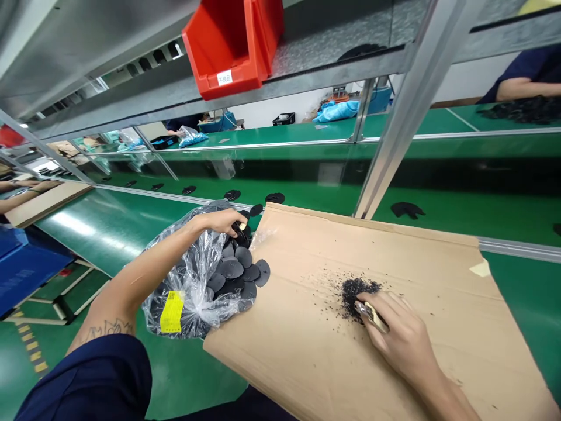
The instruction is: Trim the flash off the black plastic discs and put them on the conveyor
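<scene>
My left hand [228,222] reaches across the mouth of a clear plastic bag [193,310], its fingers closed on black discs. One fingertip has a pale yellow cover. Many flat black discs [231,268] spill from the bag onto the cardboard sheet [298,351]. My right hand [401,327] is closed around a small tool [372,316] with a shiny metal tip and a cream-coloured part; its exact kind is unclear. The tool is beside a pile of small black scraps [355,289] on the cardboard, with loose bits scattered around it.
Behind the cardboard runs a green conveyor belt [307,169] carrying small stacks of black discs [275,198]. A metal post [394,117] stands behind the sheet. An orange-red bin [232,47] sits on the overhead shelf. Co-workers' arms [26,196] show at far left and upper right.
</scene>
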`<control>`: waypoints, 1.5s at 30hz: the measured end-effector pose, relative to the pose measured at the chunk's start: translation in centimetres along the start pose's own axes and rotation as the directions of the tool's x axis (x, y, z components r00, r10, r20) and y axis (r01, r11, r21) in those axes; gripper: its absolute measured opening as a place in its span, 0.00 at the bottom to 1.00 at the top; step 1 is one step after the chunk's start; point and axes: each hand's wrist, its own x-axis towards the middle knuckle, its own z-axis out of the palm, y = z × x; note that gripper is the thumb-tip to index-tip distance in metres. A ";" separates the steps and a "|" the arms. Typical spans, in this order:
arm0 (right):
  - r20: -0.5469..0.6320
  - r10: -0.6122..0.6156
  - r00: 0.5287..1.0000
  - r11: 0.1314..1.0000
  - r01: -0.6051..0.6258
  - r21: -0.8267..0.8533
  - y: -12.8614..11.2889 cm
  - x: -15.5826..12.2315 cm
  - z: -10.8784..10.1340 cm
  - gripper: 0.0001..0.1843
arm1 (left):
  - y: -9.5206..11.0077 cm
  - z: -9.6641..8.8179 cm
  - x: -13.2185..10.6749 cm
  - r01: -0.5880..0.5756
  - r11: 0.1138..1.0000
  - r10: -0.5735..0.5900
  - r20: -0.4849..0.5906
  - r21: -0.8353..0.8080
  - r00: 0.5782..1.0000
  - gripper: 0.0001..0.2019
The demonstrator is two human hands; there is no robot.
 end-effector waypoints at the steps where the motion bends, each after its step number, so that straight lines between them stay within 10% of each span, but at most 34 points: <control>1: 0.001 0.009 1.000 1.000 -0.009 0.004 0.0 -0.1 0.0 0.11 | 0.5 -0.2 -0.6 -0.014 1.000 0.014 -0.040 -0.014 0.999 0.08; 9: -0.003 -0.020 1.000 1.000 0.020 0.017 -0.2 0.0 0.1 0.11 | 6.5 4.0 2.9 -0.091 0.993 0.059 -0.360 -0.070 0.931 0.11; 15: -0.008 -0.014 1.000 1.000 0.014 -0.002 -0.3 0.3 -0.2 0.10 | 8.7 9.5 6.6 -0.199 0.980 0.182 -0.297 -0.028 0.937 0.30; 20: -0.003 -0.014 1.000 1.000 0.014 0.015 -0.3 0.3 -0.2 0.10 | 8.6 9.7 6.8 -0.241 0.970 0.236 -0.184 -0.008 0.954 0.38; 27: 0.017 0.030 0.999 0.999 -0.031 0.039 -0.7 0.4 -0.5 0.10 | 4.6 6.8 6.4 0.021 1.000 -0.026 -0.461 -0.017 0.887 0.23; 31: 0.039 0.040 0.998 0.997 -0.043 0.065 -1.3 1.1 -0.6 0.10 | -0.2 5.8 5.8 0.091 0.994 -0.105 -0.373 -0.054 0.922 0.20; 39: 0.305 -0.031 0.952 0.998 0.046 -0.041 0.2 9.9 3.6 0.09 | -3.5 6.8 6.6 -0.126 0.992 0.118 -0.201 -0.026 0.972 0.28; 45: 0.332 0.076 0.940 0.986 -0.021 -0.167 2.4 17.4 10.1 0.16 | -3.7 7.6 8.4 -0.439 0.898 0.426 -0.203 -0.022 0.882 0.28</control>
